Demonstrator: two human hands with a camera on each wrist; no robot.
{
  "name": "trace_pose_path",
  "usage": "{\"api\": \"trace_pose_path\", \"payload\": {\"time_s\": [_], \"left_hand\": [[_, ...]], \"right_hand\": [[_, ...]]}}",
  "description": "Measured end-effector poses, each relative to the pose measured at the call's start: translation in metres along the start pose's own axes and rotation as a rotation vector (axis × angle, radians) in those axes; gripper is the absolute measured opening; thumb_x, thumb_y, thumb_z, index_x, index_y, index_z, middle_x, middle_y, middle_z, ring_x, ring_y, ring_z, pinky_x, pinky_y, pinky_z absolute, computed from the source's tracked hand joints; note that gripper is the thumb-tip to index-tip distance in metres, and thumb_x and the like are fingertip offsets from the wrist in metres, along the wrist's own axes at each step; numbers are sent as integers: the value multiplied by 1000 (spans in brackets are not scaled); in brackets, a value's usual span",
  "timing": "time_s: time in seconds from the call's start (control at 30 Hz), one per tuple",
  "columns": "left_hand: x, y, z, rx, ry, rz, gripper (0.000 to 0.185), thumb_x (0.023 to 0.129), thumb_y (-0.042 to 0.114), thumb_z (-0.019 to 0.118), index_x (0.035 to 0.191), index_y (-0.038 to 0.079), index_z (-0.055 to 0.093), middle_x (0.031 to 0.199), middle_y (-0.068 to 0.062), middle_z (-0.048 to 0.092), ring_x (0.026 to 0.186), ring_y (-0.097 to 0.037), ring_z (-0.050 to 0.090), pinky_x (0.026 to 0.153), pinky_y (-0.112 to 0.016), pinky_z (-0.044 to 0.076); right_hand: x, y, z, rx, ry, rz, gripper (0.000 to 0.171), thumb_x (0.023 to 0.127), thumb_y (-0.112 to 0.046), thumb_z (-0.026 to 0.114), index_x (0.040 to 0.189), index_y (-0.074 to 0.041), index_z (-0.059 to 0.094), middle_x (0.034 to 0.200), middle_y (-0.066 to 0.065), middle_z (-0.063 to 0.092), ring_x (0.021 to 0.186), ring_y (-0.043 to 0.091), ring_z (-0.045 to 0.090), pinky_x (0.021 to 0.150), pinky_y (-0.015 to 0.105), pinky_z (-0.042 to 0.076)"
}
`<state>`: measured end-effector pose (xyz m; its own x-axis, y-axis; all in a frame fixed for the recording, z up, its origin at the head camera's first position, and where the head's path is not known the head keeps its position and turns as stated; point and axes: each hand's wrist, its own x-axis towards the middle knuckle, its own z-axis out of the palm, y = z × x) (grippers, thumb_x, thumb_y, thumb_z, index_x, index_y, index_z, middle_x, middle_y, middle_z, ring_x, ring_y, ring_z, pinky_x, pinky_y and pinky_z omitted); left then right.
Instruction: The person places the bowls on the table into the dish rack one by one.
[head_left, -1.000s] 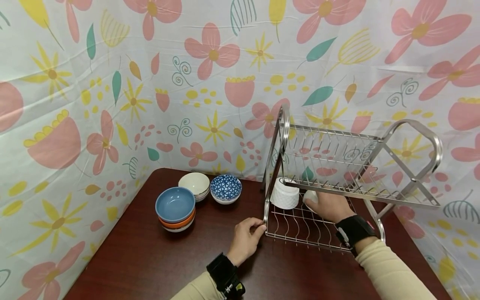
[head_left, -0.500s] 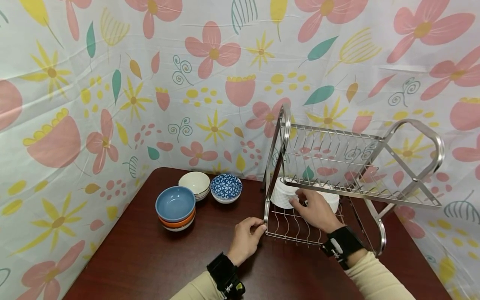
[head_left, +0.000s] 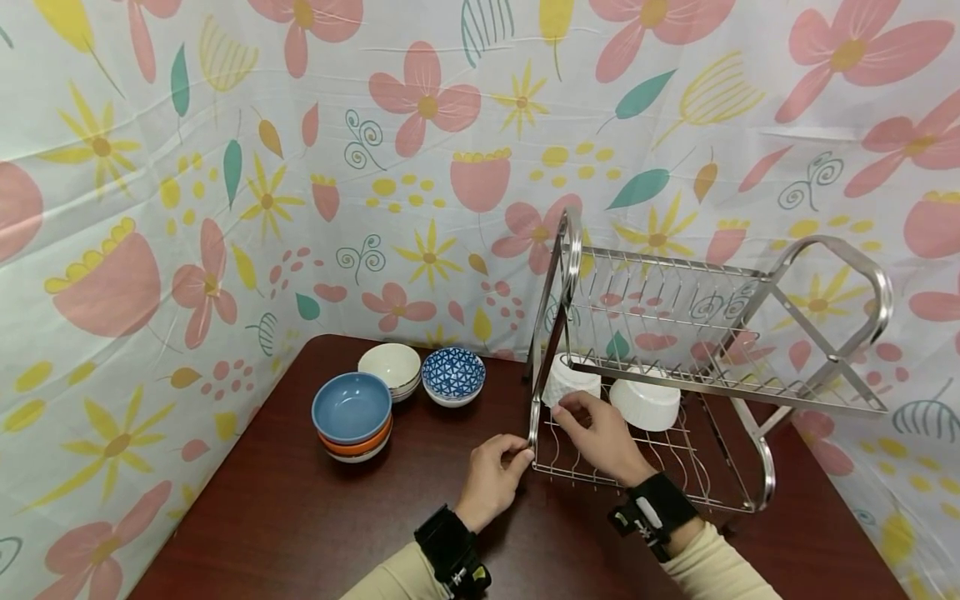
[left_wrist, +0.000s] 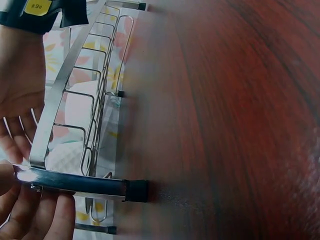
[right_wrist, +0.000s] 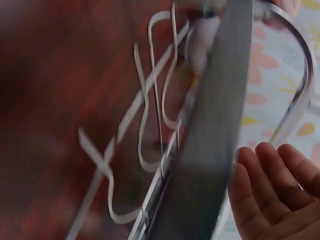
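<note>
Two hands: left hand [head_left: 491, 477] grip clamps the left-right dish rack [head_left: 720, 392] corner; right hand [head_left: 600, 437] relaxed.

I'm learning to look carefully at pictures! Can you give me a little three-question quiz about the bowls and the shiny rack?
1. True or false: the left hand grips the front corner of the dish rack.
2. Which bowl sits on top of the stack nearest the table's front? A) blue bowl B) patterned bowl C) cream bowl
3. How many white bowls rest on the rack's lower shelf?

Key
1. True; its fingers curl round the corner bar.
2. A; it tops an orange bowl.
3. Two; the right hand is just in front of them, holding nothing.
</note>
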<state>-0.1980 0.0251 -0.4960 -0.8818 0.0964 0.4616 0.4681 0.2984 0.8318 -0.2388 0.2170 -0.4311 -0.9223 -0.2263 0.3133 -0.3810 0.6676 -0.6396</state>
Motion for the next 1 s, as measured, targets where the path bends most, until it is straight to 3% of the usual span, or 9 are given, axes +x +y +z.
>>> {"api": "trace_pose_path", "payload": {"time_s": [0.33,0.63,1.0], "left_hand": [[-1,0,0,20,-1,3,9,91,18,66,95,11,70,90,4,67,80,-4,59,68,-20,49],[-1,-1,0,33,-10,-10,9,91,18,66,96,12,70,91,3,67,81,-5,60,67,-20,50],[-2,-2,-1,15,-10,5,10,92,19,65,96,12,71,91,3,67,81,-6,61,68,-20,51]], "right_hand": [[-11,-10,24,115,24,33,30,93,-44,58,107,-18,65,94,-6,66,83,10,62,74,31,51],[-15,-12,39,193,74,22,25,93,-37,62,107,-15,65,94,-3,65,82,10,62,71,28,51],[-19,-14,49,206,164,15,13,93,-28,64,97,-16,68,86,-6,66,77,12,61,67,27,48]]}}
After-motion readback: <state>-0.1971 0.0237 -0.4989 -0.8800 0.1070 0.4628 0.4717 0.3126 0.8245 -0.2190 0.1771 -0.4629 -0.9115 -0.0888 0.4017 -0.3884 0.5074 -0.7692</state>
